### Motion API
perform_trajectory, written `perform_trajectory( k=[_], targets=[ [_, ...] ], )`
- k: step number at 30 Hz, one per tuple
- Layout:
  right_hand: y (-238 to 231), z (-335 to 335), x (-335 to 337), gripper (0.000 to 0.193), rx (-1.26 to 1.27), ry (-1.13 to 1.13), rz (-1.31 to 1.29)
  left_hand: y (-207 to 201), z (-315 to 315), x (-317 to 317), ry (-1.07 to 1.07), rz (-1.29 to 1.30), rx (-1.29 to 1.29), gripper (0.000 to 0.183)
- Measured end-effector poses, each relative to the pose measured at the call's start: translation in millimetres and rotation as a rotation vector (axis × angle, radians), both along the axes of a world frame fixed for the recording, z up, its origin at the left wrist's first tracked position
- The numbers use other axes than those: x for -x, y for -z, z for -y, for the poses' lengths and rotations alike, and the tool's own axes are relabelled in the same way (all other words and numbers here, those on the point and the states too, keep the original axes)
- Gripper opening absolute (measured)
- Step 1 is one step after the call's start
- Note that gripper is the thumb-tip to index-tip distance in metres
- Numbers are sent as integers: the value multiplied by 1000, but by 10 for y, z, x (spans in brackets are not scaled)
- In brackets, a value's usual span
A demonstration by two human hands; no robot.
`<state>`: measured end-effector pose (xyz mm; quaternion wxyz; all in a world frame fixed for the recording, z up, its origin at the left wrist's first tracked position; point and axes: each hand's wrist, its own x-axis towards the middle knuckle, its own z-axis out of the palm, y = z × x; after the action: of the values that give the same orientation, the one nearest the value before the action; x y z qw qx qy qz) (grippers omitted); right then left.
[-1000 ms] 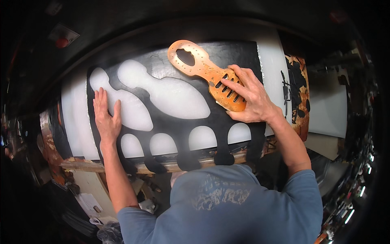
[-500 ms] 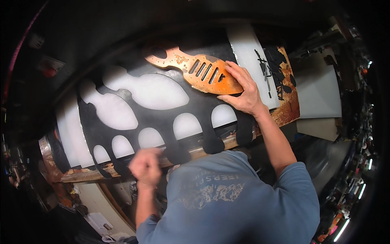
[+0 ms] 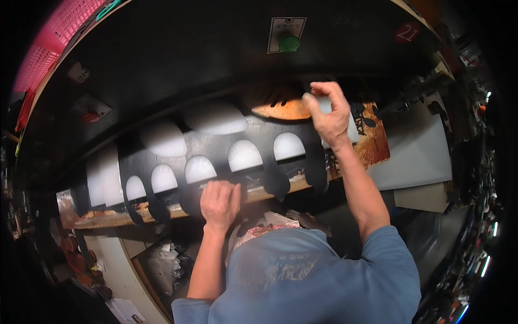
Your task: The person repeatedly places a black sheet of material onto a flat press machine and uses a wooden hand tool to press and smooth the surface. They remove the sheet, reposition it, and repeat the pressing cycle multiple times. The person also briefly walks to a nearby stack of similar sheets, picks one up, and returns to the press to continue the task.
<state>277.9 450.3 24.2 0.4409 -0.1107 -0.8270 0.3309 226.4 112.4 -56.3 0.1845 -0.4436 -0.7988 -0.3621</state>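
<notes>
The black sheet (image 3: 216, 148), already full of cut-out holes, lies across my worktop (image 3: 377, 146). My left hand (image 3: 220, 202) has come off it and now curls over its near edge; before, it lay spread flat. My right hand (image 3: 329, 116) pinches the orange template (image 3: 280, 109), lifted at the far edge, not yet placed.

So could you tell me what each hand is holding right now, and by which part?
The right hand grips the orange template at its near end. The left hand pinches the front edge of the black sheet at the bench edge.
</notes>
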Motion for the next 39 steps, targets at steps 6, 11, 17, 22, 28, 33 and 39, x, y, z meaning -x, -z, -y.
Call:
perform_trajectory(
  k=[6, 11, 17, 22, 28, 33, 39],
  targets=[
    [-484, 244, 295, 6, -240, -124, -138, -10, -63, 14, -34, -2, -40, 22],
    [15, 469, -541, 2, -104, -60, -8, -74, -104, -31, -100, 5, -102, 20],
    [715, 762, -890, 7, -316, -18, 44, -36, -141, -13, -138, -65, -70, 19],
    [735, 735, -897, 8, -479, -150, 100, 13, -177, -48, -254, -117, -55, 17],
    [771, 755, -924, 10, -383, -115, 189, 43, -153, -105, -304, -85, -46, 18],
    [791, 738, -921, 11, -326, -140, 220, 68, -112, -103, -300, -2, -54, 21],
    [756, 717, -948, 11, -360, -167, 235, -41, -99, -148, -279, 71, -34, 21]
  ],
)
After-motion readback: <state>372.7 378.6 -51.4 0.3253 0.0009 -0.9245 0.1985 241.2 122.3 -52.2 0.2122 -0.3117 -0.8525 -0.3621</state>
